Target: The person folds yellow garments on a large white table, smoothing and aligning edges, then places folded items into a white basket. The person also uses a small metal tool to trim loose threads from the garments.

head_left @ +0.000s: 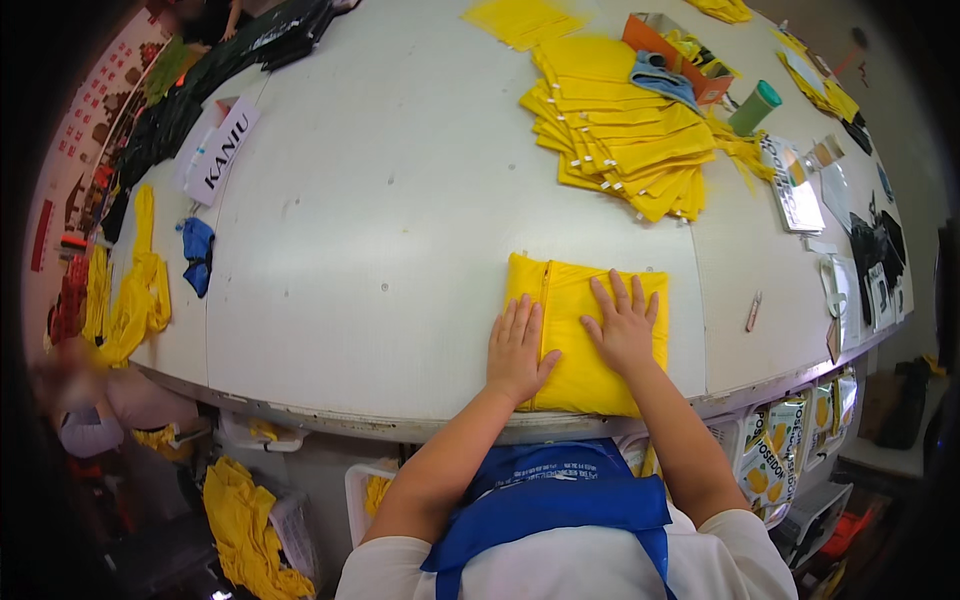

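- Yellow packet (582,375): lies flat at the near edge of the table (350,200).
- Left hand (515,350): grip wide, palm down over the packet's left side.
- Right hand (624,328): grip wide, fingers spread flat on the packet's right half.
- Yellow stack (610,130): fanned out, nearer the table's far edge.
- Small pink tool (754,311): between packet and the table's right edge.

Broad whitish desk (330,330), seamed between panels, scuffed along front edge, softly reflecting light. To left, pale wall (125,50) bearing red markings. To right, plain greyish wall (918,120), low pale stand (895,457) below.
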`<state>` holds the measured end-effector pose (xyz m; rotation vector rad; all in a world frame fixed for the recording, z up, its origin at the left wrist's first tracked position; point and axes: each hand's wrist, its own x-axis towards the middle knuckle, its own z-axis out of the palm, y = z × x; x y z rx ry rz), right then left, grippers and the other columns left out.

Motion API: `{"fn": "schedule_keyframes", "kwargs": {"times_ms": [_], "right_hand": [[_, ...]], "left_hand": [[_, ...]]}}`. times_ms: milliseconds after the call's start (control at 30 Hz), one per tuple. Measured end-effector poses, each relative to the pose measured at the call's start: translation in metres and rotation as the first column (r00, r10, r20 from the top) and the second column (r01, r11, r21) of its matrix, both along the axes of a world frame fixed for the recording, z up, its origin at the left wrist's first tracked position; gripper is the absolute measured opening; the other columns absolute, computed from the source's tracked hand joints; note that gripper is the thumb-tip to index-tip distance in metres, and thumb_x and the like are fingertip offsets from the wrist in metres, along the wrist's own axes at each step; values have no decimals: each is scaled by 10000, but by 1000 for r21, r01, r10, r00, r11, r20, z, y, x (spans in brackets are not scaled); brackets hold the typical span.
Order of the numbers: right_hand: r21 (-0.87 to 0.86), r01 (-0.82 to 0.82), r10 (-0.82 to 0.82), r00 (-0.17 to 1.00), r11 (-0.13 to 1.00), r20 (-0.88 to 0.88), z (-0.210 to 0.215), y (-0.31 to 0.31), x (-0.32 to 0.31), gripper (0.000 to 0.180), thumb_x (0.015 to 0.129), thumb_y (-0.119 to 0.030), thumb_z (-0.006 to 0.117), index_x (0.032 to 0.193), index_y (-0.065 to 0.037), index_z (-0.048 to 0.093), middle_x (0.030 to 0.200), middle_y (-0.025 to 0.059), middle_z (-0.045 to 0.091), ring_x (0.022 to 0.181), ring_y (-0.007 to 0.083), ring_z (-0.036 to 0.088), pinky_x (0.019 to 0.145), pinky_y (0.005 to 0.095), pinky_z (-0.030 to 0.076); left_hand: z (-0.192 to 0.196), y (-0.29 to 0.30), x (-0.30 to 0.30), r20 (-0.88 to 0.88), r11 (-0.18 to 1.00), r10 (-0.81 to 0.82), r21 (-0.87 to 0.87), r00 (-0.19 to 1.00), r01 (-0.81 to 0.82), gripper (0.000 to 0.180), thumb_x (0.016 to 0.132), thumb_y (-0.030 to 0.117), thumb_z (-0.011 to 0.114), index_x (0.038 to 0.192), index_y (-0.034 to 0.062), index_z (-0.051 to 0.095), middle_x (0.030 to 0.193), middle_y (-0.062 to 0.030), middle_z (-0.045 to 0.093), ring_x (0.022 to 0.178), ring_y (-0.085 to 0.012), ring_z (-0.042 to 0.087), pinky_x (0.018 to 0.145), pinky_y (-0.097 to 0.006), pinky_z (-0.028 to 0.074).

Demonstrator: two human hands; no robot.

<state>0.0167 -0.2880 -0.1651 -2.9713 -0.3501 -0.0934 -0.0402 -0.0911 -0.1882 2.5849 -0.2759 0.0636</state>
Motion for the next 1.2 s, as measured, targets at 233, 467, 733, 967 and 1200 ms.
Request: {"fn": "schedule_keyframes", "kwargs": {"times_ms": [233,467,733,967,1200], "right_hand": [[427,186,-79,963,885,-256,13,32,-82,702,839,-362,641,1368,7,364,1351,259,408,1232,427,402,1042,476,331],[545,380,-388,916,747,-107,160,-14,-169,947,703,-395,770,1387,39,281,1279,274,456,1182,418,470,1023,434,377],[943,279,-793,525,-183,-309,137,-206,-369,609,756,-75,696,1304,-13,436,1091,118,627,995,257,629,861,354,518],[528,667,-797,-168,-526,-581,-27,-386,-559,728,786,-311,718,1382,-93,360,1055,68,576,777,182,581,657,347,499],[22,857,-405,-220,-514,-887,-130,-388,-601,681,789,-377,711,1359,-136,428,1017,76,594,780,201,593,603,335,476]], "left_hand": [[0,15,10,-664,192,-188,-747,724,-636,508,934,191,507,1383,33,331,1347,-167,454,1248,-286,438,1030,-401,366],[135,-54,-42,-409,251,-713,-908,570,-336,698,846,401,615,1397,101,310,1456,-73,295,1288,-257,376,991,-487,407],[141,-149,-81,-275,274,-961,-943,23,188,780,876,166,627,1501,99,165,1548,-74,162,1327,-268,372,1017,-368,394],[100,-223,-100,-551,575,-818,-780,166,247,588,872,71,607,1409,81,369,1440,-95,316,1199,-228,490,924,-322,469],[70,-215,-122,-672,778,-594,-619,443,105,508,868,65,602,1351,63,444,1319,-111,451,1109,-207,541,871,-297,488]]}}
